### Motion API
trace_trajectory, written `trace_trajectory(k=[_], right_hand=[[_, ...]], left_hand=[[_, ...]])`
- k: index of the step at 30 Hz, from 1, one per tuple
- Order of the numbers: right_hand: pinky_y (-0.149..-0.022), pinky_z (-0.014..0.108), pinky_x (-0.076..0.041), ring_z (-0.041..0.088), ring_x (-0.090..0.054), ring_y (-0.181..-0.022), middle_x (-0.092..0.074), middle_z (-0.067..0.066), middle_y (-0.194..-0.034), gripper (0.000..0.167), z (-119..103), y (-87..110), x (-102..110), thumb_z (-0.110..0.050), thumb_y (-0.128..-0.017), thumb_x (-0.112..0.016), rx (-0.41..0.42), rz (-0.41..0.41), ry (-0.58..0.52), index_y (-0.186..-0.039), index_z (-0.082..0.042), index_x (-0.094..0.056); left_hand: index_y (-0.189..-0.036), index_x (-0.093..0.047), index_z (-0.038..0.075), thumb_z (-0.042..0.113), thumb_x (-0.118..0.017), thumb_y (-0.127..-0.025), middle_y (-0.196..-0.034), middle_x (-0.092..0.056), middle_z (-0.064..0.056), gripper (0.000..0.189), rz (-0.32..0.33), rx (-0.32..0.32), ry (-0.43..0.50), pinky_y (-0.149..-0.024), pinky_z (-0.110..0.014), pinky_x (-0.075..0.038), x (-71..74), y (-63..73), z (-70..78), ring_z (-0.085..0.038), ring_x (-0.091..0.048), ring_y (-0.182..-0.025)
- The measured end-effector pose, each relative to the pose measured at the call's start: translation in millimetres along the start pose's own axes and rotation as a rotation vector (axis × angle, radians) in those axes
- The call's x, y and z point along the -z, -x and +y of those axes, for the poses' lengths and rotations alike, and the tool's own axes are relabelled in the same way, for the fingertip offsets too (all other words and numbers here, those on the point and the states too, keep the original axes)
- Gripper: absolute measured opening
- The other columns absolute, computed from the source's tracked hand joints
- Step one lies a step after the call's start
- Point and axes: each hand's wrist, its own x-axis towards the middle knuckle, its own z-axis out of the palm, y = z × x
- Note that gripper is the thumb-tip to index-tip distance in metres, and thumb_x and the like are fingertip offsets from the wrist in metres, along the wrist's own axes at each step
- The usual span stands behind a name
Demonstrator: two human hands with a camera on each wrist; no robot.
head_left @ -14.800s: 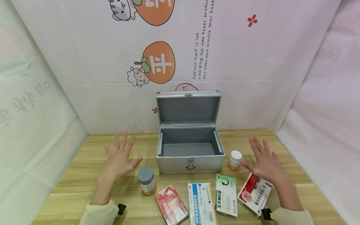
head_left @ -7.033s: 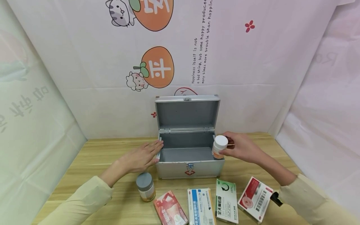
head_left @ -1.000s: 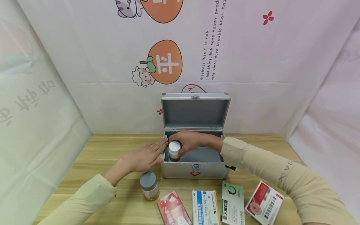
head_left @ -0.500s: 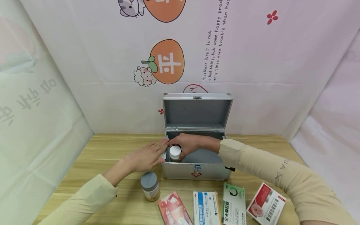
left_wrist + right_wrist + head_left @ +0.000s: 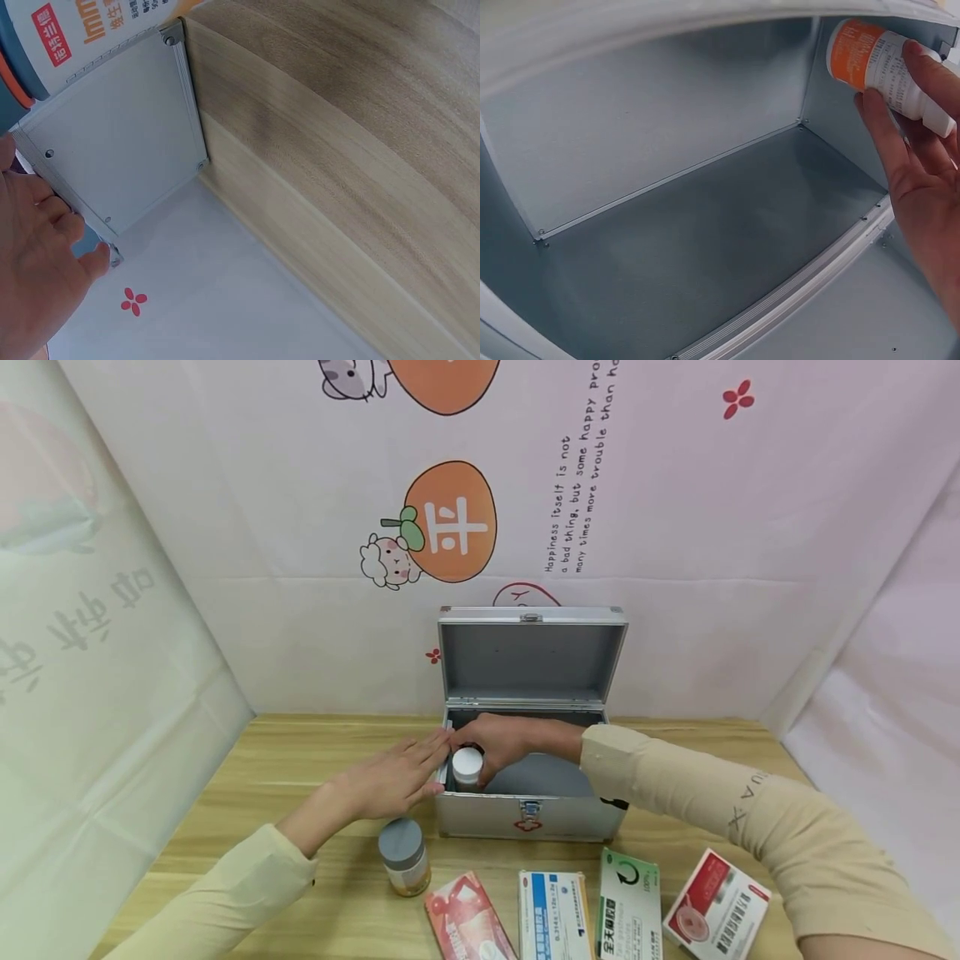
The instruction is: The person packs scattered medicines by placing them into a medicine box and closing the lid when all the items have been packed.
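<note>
A silver metal first-aid case (image 5: pixel 480 818) stands with its lid up at the back of the table. Inside its left end, my right hand (image 5: pixel 501 745) holds a small white-capped pill bottle (image 5: pixel 467 767) between thumb and fingers. The right wrist view shows that bottle's orange and white label (image 5: pixel 877 64) close to the case's end wall, over the bare floor. My left hand (image 5: pixel 393 777) rests on the left rim with fingers extended; in the left wrist view its fingertips (image 5: pixel 67 225) lie along the case edge.
A grey-lidded bottle (image 5: pixel 405 857) stands before the case's left corner. In front lie a pink box (image 5: pixel 468 917), a blue and white box (image 5: pixel 555 914), a green and white box (image 5: pixel 628 906) and a red and white box (image 5: pixel 717 906). Cloth hangs behind.
The white-capped bottle stood on the table at first, then was held at the case's right end. Now my right hand has it at the left end, lower. My left hand came onto the rim.
</note>
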Motion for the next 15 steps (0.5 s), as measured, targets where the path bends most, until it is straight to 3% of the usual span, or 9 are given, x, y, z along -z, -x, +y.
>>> trace_trajectory(k=[8, 15], right_hand=[[-0.075, 0.017, -0.051, 0.005, -0.061, -0.087, -0.068, 0.001, -0.103, 0.041, 6.4, -2.6, -8.1, -0.015, -0.077, -0.086, 0.027, 0.004, 0.007, -0.111, -0.010, -0.064], [-0.070, 0.016, -0.050, 0.002, -0.060, -0.081, -0.070, 0.000, -0.099, 0.036, 6.5, -3.5, -12.2, -0.010, -0.077, -0.085, 0.000, -0.016, -0.005, -0.108, -0.010, -0.065]], left_hand=[[-0.157, -0.019, -0.002, 0.043, -0.034, -0.108, -0.168, -0.010, -0.017, 0.068, 0.001, -0.010, -0.014, -0.122, -0.054, -0.027, -1.3, -0.5, -1.8, -0.029, -0.014, -0.156], [-0.158, -0.016, -0.001, 0.044, -0.034, -0.108, -0.168, -0.010, -0.017, 0.070, -0.005, -0.002, -0.020, -0.123, -0.052, -0.025, -0.8, -0.7, -0.2, -0.029, -0.014, -0.156]])
